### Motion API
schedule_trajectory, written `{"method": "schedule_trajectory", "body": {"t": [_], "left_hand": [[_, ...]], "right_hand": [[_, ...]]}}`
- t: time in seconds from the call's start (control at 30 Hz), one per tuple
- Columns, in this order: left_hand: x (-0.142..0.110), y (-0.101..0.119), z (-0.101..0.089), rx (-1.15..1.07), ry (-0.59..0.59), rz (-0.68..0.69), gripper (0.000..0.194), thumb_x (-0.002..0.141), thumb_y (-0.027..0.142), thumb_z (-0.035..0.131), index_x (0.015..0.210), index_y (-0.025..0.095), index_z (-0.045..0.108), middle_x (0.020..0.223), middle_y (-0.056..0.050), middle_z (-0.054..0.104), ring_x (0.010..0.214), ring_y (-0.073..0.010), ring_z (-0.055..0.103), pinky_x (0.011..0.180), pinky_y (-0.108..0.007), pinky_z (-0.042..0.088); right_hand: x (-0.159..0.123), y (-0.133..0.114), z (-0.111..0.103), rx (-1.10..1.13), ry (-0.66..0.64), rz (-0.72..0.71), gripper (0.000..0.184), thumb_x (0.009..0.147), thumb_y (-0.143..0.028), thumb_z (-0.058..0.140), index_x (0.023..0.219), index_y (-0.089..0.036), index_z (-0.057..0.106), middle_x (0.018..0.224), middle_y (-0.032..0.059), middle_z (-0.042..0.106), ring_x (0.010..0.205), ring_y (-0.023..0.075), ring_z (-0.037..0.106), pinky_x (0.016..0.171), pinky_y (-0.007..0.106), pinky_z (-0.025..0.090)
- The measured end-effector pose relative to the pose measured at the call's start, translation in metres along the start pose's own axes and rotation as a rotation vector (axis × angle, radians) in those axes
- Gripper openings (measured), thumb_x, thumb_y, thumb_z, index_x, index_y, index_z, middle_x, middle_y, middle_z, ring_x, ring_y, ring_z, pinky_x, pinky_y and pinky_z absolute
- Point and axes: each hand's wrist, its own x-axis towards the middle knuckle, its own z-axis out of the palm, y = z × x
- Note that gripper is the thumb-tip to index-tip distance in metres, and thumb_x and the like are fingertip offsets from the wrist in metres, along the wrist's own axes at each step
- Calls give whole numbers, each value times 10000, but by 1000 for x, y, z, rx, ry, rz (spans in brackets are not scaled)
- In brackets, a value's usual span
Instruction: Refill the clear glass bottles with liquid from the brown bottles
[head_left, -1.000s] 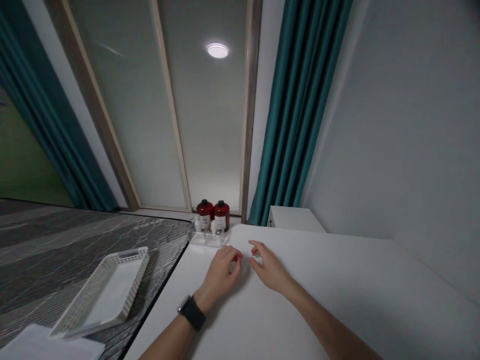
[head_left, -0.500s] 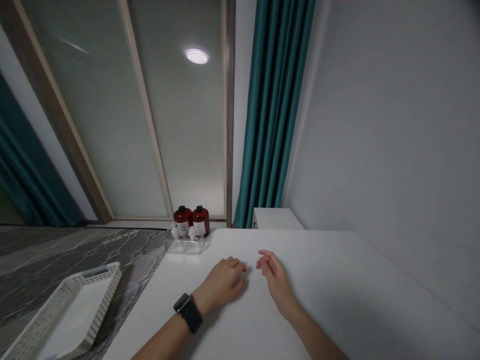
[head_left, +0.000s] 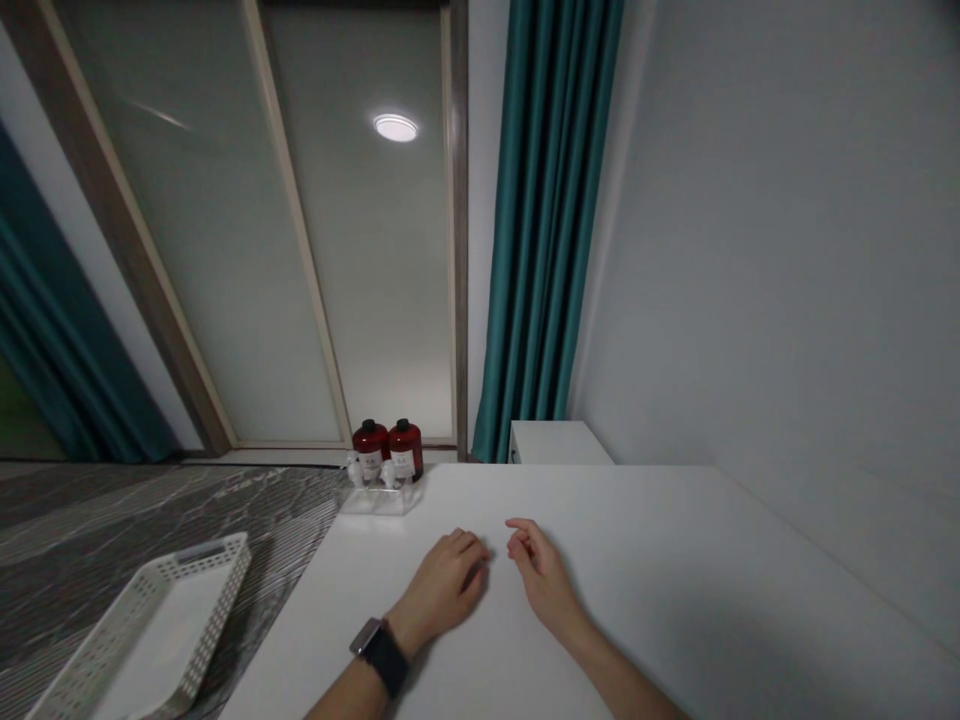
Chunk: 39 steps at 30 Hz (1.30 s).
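Observation:
My left hand (head_left: 445,582), with a black watch (head_left: 380,655) on its wrist, is palm down over the white table (head_left: 645,600). Its fingers are loosely bent, and no object shows in them. A short gap away is my right hand (head_left: 546,578), turned on its side with the index finger stretched out and the other fingers half curled; it too holds nothing I can see. Beyond my left hand, at the table's far left corner, a clear tray (head_left: 375,502) stands with two dark red bottles (head_left: 405,450) and two white pump heads (head_left: 388,474).
On the grey patterned floor to the left lies a white perforated basket (head_left: 214,620). A white cabinet (head_left: 561,440) stands past the table's far edge, before a teal curtain (head_left: 540,250). A grey wall (head_left: 787,250) borders the right side, and frosted door panels (head_left: 375,280) are behind.
The view has tilted slightly, so the scene sits lower. My left thumb and fingers have drawn closer together, while my right index finger has shifted left, nearer the left hand.

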Motion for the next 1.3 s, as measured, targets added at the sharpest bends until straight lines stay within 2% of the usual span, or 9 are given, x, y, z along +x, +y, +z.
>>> {"method": "schedule_trajectory", "body": {"t": [0.5,0.77,1.03,1.3], "left_hand": [[1,-5,6,-17,-11,3,192,880,119,540,1016,211,639,1051,-64,650,1017,-247,550,885,-379,442],[0,-7,8,-29,-14,-6,207,861,121,561,1028,219,634,1068,-61,639,1034,-253,543,898,-391,439],[-3,-6,4,-56,-20,0,245,857,128,566,1069,224,641,1096,-69,644,1057,-255,547,919,-392,447],[-2,-3,2,-68,-20,-18,249,868,134,563,1081,213,667,1087,-71,658,1050,-257,555,911,-386,449]], "right_hand": [[-2,-8,0,-79,-5,-20,316,910,-437,525,1060,-195,663,757,18,645,682,187,596,657,296,503],[-2,-8,-4,-140,-30,-27,257,915,-372,512,980,-207,698,779,34,672,714,199,611,689,307,505],[0,-7,-12,-189,-107,-45,222,900,-353,530,939,-220,704,754,21,680,680,195,615,652,302,503],[-1,-6,-14,-255,-163,-63,230,915,-266,478,979,-207,690,841,48,704,765,211,645,718,326,510]]}}
